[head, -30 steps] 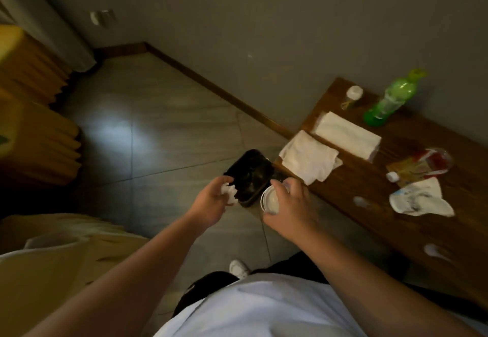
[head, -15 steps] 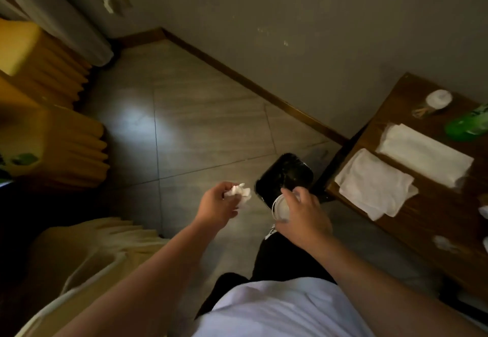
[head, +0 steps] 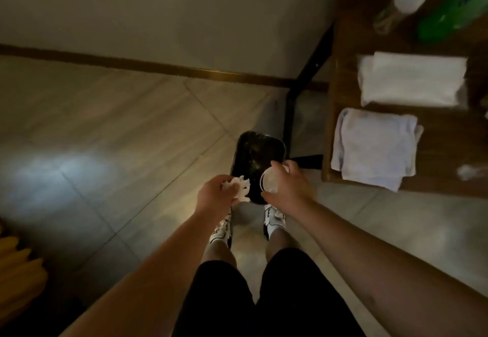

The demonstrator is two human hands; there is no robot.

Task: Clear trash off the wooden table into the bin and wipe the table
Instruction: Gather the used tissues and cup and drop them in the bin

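A black bin point(head: 257, 152) stands on the floor just left of the wooden table point(head: 443, 136). My left hand point(head: 215, 195) is closed on a crumpled white tissue point(head: 241, 187) at the bin's near left rim. My right hand point(head: 289, 186) grips a clear plastic cup point(head: 269, 182) on its side over the bin's near edge. On the table lie a folded white cloth point(head: 375, 149), a white paper pack point(head: 410, 79) and a small white scrap point(head: 468, 171).
A green bottle point(head: 454, 17) and a small clear bottle with a white cap point(head: 401, 4) stand at the table's far end. A black table leg point(head: 289, 115) runs beside the bin. My two shoes point(head: 273, 220) are just behind the bin. Yellow fabric point(head: 18, 270) lies lower left.
The view has tipped down over the bin, showing my legs and shoes. Both hands have come closer to the bin's near rim, still holding the tissue and the cup.
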